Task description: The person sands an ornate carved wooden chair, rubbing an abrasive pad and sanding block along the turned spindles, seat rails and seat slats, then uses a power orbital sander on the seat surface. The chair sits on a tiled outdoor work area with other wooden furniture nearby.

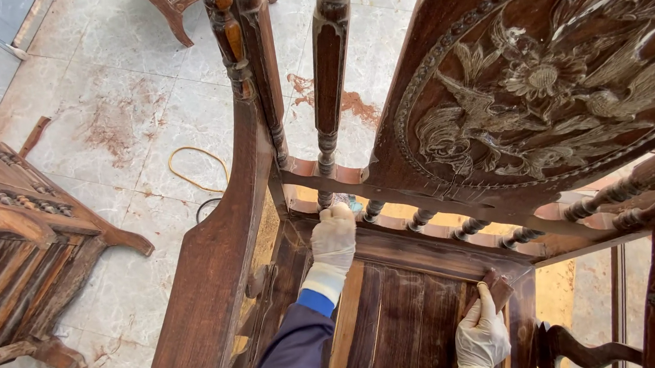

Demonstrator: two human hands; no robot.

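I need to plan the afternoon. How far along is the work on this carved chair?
The carved back panel and armrest look dark and coated. In hand: the left hand works at a small spindle, while the right hand holds a small block. Pale strips between the seat slats remain.

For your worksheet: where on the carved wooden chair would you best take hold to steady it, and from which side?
Probably the broad flat armrest, gripped from above: its smooth wide top offers a firm hold, unlike the slim turned spindles or the carved back panel. The gloved left hand and right hand work lower, at the seat.
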